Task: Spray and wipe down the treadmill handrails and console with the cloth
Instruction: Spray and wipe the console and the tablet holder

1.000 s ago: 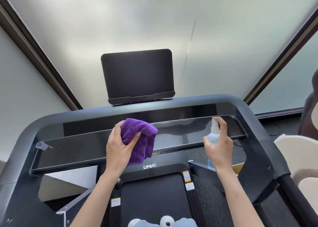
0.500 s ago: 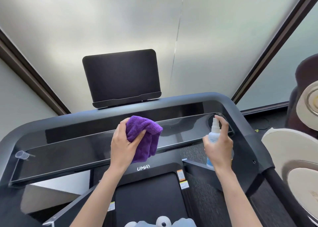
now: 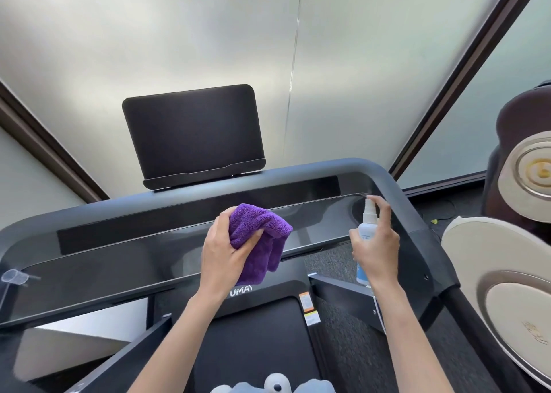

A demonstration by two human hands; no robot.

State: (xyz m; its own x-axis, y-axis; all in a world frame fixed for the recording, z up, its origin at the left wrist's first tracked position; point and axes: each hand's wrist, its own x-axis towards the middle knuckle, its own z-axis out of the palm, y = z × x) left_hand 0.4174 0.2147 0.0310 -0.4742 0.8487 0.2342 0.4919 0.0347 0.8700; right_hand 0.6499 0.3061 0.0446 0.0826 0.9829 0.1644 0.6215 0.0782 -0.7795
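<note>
Softly bunched, the purple cloth [image 3: 262,237] is gripped by the left hand [image 3: 226,252] above the glossy console [image 3: 119,261]; being limp, it is best wadded. The light spray bottle [image 3: 367,234] is clasped by the right hand [image 3: 377,249].

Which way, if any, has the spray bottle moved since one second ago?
Yes: the spray bottle in the right hand shifted right; its nozzle now reaches the console panel's right corner.

Gym room: treadmill [image 3: 387,181] (UMA-branded), frosted glass walls [image 3: 208,35].
</note>
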